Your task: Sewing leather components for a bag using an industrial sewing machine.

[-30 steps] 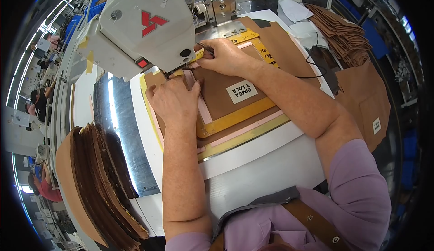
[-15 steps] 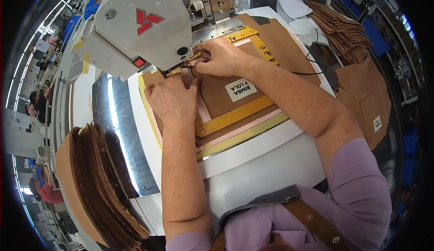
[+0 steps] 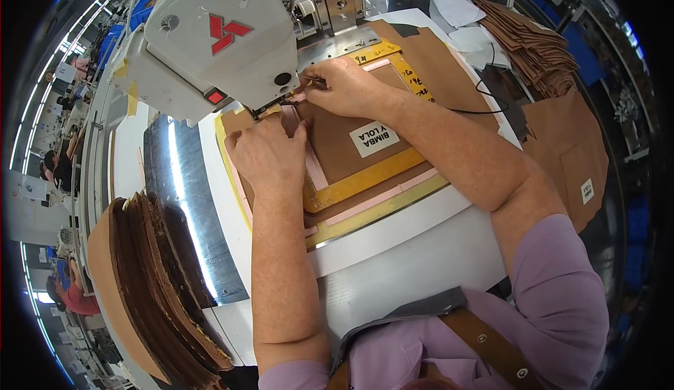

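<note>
A large pale sewing machine head (image 3: 217, 46) hangs over a brown, leather-like panel (image 3: 344, 127) with a white label (image 3: 374, 139). The panel lies within a yellow clamp frame (image 3: 372, 179) edged with pink strips. My left hand (image 3: 267, 151) rests on the brown material just below the needle area, fingers spread and thumb out to the right; its fingertips are partly hidden under the machine. Close to the needle, my right hand (image 3: 344, 89) pinches a thin dark tool (image 3: 314, 80), whose exact kind is hidden by the fingers.
Brown pieces are stacked on edge (image 3: 147, 285) at the lower left. More brown panels (image 3: 526, 46) lie piled at the far right, near white paper (image 3: 456, 9). A black cord (image 3: 484, 112) emerges beyond my right forearm. People sit at benches on the far left.
My right hand has shifted very slightly at the needle area, with the thin tool still in its fingers. My left hand stays almost in place on the brown material.
</note>
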The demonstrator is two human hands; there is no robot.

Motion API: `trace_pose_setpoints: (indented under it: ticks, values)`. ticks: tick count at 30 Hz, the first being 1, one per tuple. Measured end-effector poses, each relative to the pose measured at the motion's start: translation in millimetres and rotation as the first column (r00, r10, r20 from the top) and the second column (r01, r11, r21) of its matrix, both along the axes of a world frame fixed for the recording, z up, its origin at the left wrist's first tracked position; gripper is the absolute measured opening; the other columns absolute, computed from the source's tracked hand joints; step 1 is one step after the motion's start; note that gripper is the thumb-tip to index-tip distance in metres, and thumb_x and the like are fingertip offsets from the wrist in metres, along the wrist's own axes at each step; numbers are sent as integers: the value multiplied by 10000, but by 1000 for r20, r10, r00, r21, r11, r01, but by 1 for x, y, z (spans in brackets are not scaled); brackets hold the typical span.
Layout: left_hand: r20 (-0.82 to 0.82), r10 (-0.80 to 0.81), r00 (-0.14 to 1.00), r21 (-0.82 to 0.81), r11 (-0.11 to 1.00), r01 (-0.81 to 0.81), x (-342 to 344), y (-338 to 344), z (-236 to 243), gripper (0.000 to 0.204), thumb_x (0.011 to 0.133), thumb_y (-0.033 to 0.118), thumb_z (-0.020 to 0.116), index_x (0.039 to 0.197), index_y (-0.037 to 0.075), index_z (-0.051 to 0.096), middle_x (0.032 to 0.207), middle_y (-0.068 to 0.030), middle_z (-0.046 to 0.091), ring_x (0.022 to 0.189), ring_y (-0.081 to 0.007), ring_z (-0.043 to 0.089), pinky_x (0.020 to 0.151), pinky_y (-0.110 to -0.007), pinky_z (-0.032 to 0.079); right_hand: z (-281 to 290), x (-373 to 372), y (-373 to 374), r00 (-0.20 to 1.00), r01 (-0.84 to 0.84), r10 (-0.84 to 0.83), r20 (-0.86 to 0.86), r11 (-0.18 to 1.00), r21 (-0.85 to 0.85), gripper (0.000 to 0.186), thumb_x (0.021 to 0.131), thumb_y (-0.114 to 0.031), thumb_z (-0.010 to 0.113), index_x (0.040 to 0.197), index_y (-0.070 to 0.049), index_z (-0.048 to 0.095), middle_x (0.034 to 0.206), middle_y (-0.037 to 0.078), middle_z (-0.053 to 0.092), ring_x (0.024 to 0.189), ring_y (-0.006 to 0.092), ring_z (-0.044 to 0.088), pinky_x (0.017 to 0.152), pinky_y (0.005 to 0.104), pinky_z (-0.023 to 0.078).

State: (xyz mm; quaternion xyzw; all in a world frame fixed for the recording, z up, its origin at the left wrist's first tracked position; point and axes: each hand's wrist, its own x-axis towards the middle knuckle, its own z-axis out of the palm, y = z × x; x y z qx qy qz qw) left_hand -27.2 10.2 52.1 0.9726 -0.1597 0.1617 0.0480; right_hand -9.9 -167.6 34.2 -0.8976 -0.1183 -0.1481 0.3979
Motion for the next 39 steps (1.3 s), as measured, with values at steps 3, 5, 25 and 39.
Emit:
trace_pose_setpoints:
  ticks: [3, 5, 25, 39]
  values:
    - [26, 2, 1000, -26, 1000, -1, 0, 2, 0, 408, 763, 494, 740, 983, 153, 773, 783, -82, 731, 776, -265, 691, 926, -417, 437, 16, -9, 3, 993, 0, 4, -119, 999, 32, 304, 757, -260, 686, 968, -47, 736, 857, 176, 713, 837, 329, 693, 817, 378, 539]
    - [-62, 23, 998, -7, 1000, -24, -1, -1, 6, 392, 767, 475, 740, 988, 153, 774, 754, -95, 720, 775, -273, 688, 923, -413, 442, 13, -9, -1, 996, -20, 22, -92, 1000, 20, 319, 738, -270, 710, 962, -45, 734, 862, 177, 708, 848, 326, 690, 816, 376, 537]
    - [-29, 12, 1000, -1, 1000, -12, -1, -1, 3, 395, 765, 467, 734, 1002, 154, 772, 790, -90, 732, 792, -267, 693, 927, -406, 440, 2, -2, 0, 1000, -13, 14, 13, 1000, -13, 197, 796, -173, 704, 927, -28, 727, 739, 113, 650, 693, 231, 632, 681, 342, 514]
    - [-49, 17, 999, 28, 999, -16, 0, -2, 2, 390, 784, 478, 721, 1018, 170, 771, 806, -81, 736, 800, -259, 695, 931, -401, 436, -7, 6, 1, 998, 0, 6, 59, 994, -107, 198, 777, -172, 712, 904, -21, 725, 684, 97, 619, 664, 247, 630, 668, 356, 516]
